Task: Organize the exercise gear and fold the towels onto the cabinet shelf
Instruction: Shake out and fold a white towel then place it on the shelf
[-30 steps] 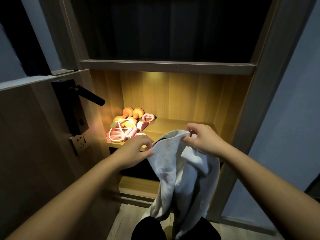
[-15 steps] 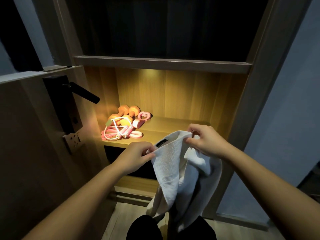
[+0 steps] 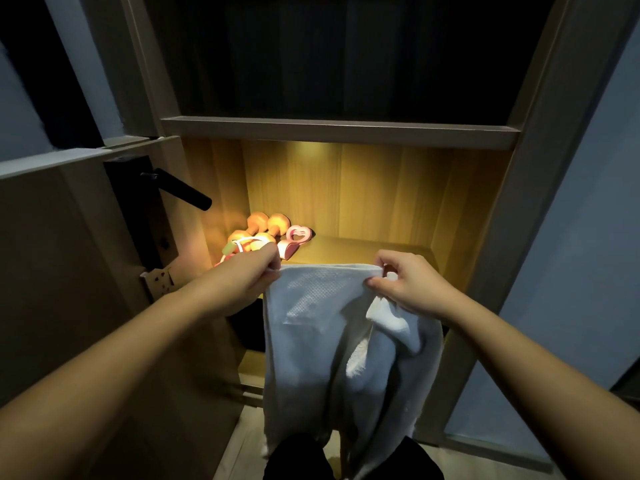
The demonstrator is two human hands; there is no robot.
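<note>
A white towel [image 3: 311, 327] hangs in front of the lit cabinet shelf [image 3: 363, 249], its top edge stretched flat between my hands. My left hand [image 3: 247, 277] pinches the left top corner and my right hand [image 3: 407, 284] pinches the right top corner, where a bunched fold droops below it. At the shelf's left end lie orange dumbbells [image 3: 268, 225], a pink hand gripper [image 3: 296, 239] and a skipping rope [image 3: 239, 244], partly hidden behind my left hand.
An open door with a black lever handle [image 3: 180, 192] and lock plate stands close on the left. A dark compartment sits above the shelf [image 3: 339, 131]. The cabinet's right post [image 3: 509, 216] and a blue-grey wall stand on the right. My dark-clothed legs show below.
My hands have moved apart, pulling the towel's top edge straight. The left hand has risen and now covers part of the gear.
</note>
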